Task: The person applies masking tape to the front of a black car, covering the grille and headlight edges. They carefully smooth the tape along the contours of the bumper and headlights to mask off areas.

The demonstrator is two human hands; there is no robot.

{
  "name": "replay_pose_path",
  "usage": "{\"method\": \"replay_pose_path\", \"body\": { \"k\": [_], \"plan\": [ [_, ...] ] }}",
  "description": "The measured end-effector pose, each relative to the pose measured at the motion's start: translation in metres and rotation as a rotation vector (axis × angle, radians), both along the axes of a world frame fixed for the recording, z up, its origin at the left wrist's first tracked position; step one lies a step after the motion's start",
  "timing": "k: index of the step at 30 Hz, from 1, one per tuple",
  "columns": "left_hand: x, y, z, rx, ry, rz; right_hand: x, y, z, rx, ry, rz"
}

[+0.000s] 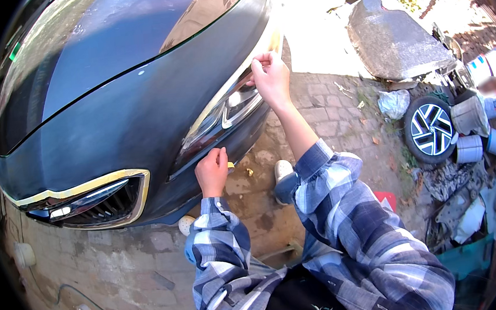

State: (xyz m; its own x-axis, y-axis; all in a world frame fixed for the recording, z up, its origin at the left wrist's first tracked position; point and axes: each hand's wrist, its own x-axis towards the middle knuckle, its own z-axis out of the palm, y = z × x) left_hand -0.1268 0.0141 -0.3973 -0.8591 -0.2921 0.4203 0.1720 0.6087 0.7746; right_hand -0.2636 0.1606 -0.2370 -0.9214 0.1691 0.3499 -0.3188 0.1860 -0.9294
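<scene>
A dark car's front corner lies before me, its hood (103,66) sloping up to the left. Pale yellow masking tape (212,102) runs along the upper edge of the headlight (237,105). More tape (87,184) borders the grille (111,207). My right hand (271,77) is at the headlight's upper end, fingertips pinched at its taped edge; whether they grip tape is too small to tell. My left hand (212,169) is by the headlight's lower edge, over the bumper, fingers curled. A bit of yellow, seemingly a tape roll (230,166), shows beside it, mostly hidden.
Brick paving (150,252) surrounds the car. At the right lie a wheel (431,130), several buckets (468,149), a plastic bag (394,104) and loose body panels (469,206). A large grey sheet (393,40) lies beyond. A hose (88,304) crosses the ground at lower left.
</scene>
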Motion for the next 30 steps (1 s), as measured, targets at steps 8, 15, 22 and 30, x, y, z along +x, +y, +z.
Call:
{"method": "replay_pose_path", "body": {
  "k": [8, 15, 22, 30],
  "plan": [
    [0.003, 0.001, 0.004, -0.022, -0.036, 0.001, 0.009, -0.011, 0.001, 0.479, 0.212, -0.165],
    [0.001, 0.004, 0.003, -0.002, 0.016, -0.022, 0.009, -0.017, 0.015, 0.680, 0.070, -0.205],
    [0.003, 0.001, 0.003, 0.010, -0.016, -0.032, 0.001, -0.020, 0.010, 0.676, 0.026, -0.213],
    [0.003, 0.003, 0.002, -0.026, 0.011, -0.031, 0.000, 0.004, -0.005, 0.210, 0.097, -0.071]
  ]
}}
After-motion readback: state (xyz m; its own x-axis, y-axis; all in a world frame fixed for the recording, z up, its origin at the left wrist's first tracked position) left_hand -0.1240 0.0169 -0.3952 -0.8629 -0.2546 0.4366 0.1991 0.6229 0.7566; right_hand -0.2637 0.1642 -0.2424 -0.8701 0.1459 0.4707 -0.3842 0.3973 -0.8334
